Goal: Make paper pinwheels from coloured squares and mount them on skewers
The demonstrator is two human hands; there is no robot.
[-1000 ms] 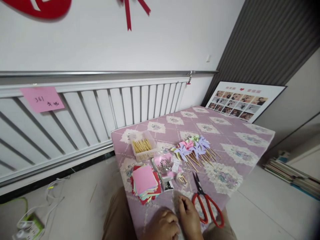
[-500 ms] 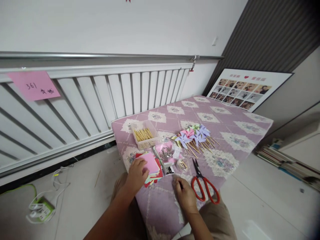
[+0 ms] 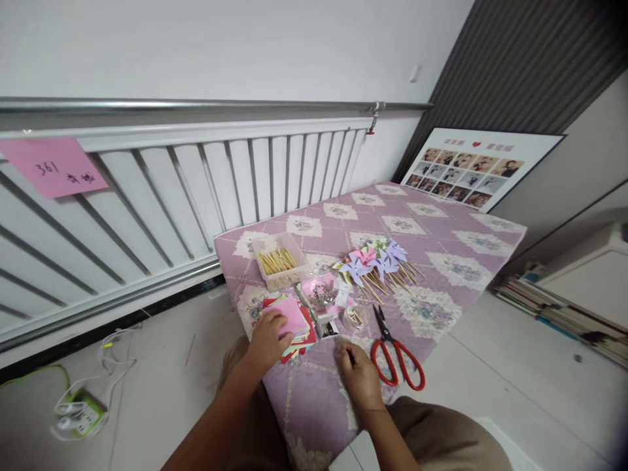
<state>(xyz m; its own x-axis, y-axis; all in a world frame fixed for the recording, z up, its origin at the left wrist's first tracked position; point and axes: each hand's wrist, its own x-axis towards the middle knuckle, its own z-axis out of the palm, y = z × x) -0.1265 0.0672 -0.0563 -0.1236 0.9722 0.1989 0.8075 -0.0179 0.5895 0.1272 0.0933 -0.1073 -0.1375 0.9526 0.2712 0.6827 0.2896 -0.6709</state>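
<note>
Left hand: our left hand (image 3: 267, 340) lies flat on the stack of coloured paper squares (image 3: 294, 322), fingers spread over the pink top sheet; nothing is pinched or lifted yet, so this is a press and not a hold.
Right hand: our right hand (image 3: 358, 374) rests on the purple quilted cover (image 3: 441, 261) just left of the red scissors (image 3: 392, 356). The fingers are curled inward and a small dark thing shows by the fingertips (too small to identify); we cannot tell whether they actually grip it.
Paper location: the stack sits at the near left corner of the cover, close to its edge, touching the pink dish of pins (image 3: 321, 294) on its right.
Nearby: clear box of wooden sticks (image 3: 279, 263) behind the stack; finished paper pinwheels (image 3: 375, 261) further right, sticks fanned out.
Step in hand: taking one sheet off the stack, by our reading.
Technique: slide the top sheet sideways with the fingertips before lifting, so only one square comes away; keep the palm light, since the stack is loose and fanned.
Caution: the pins are touching the stack, so we would draw the sheet toward ourselves and away from the dish.
</note>
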